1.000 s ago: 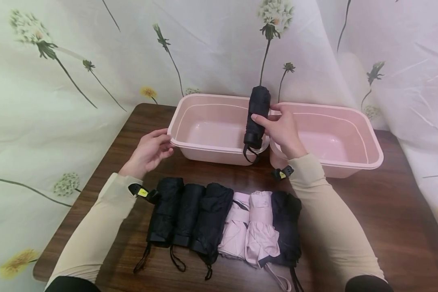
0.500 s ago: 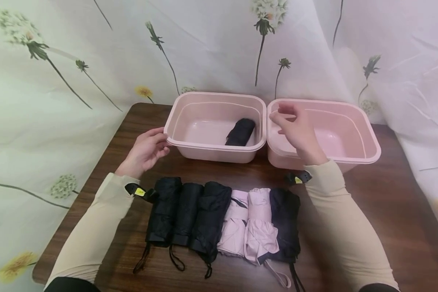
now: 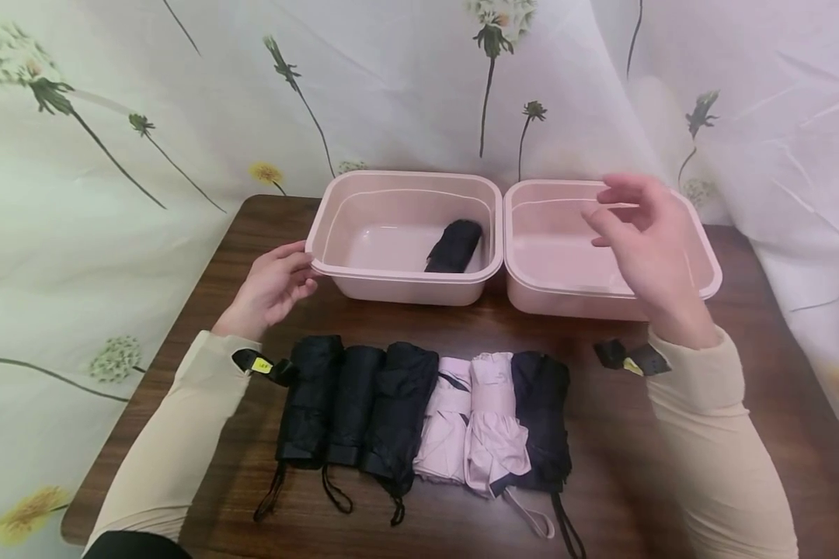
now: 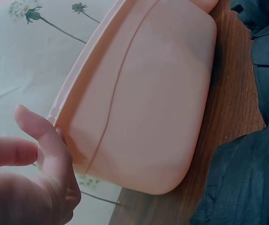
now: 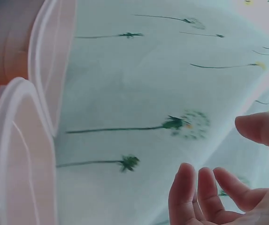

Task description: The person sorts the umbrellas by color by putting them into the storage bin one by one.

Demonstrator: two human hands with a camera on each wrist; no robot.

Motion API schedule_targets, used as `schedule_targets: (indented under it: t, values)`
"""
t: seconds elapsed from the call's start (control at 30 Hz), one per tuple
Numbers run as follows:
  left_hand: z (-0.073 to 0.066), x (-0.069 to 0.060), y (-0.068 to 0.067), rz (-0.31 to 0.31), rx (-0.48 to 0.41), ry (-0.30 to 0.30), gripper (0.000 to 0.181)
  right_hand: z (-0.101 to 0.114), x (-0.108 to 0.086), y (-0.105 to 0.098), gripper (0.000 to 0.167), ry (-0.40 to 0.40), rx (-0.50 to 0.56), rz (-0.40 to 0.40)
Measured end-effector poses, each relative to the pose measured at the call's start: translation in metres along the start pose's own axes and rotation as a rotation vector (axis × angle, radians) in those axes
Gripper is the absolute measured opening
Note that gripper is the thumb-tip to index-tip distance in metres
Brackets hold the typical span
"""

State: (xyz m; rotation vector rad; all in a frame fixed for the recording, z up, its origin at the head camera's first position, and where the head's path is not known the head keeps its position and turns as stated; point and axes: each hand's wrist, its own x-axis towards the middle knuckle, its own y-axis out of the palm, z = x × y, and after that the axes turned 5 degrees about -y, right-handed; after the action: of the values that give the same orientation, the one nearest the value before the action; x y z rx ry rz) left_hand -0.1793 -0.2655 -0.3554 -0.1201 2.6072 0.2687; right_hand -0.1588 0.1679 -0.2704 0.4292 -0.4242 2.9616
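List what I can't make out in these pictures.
Head: the near end of the black umbrella in the left bin, behind the bin's front wall.
Head: part of the inside of the right bin, behind the right hand.
Left wrist: the umbrella row, cut off by the right edge.
Right wrist: the rest of the right hand, cut off by the edges.

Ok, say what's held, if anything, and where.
The left hand touches the left pink tub at its left-end rim; whether it grips can't be told. The right hand holds nothing.
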Motion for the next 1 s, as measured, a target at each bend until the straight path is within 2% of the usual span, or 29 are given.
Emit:
schedule_targets:
  t: [0.17,0.43,0.53,0.63,0.8,0.87,1.0]
  values:
    - [0.000,0.001,-0.001,0.004,-0.010,0.004,0.053,0.002,-0.013,-0.017,0.035,-0.078,0.191,-0.062]
    - [0.000,0.000,0.000,0.003,0.003,0.003,0.052,-0.012,-0.039,-0.053,0.037,-0.092,0.253,-0.040]
    - [-0.001,0.000,0.001,0.005,0.001,0.004,0.051,-0.019,-0.050,-0.063,0.038,-0.087,0.194,-0.043]
    - [-0.002,0.000,0.000,0.007,-0.004,0.004,0.052,-0.028,-0.059,-0.067,0.039,-0.068,0.048,-0.027]
    - [-0.003,-0.001,0.000,0.006,-0.005,-0.004,0.052,-0.046,-0.072,-0.064,0.043,-0.022,-0.093,0.059]
    - [-0.003,-0.001,0.001,0.008,-0.005,-0.006,0.052,-0.054,-0.077,-0.063,0.043,-0.003,-0.116,0.093]
    - [-0.004,0.000,0.001,0.009,-0.009,-0.005,0.051,-0.067,-0.086,-0.056,0.041,0.038,-0.243,0.156]
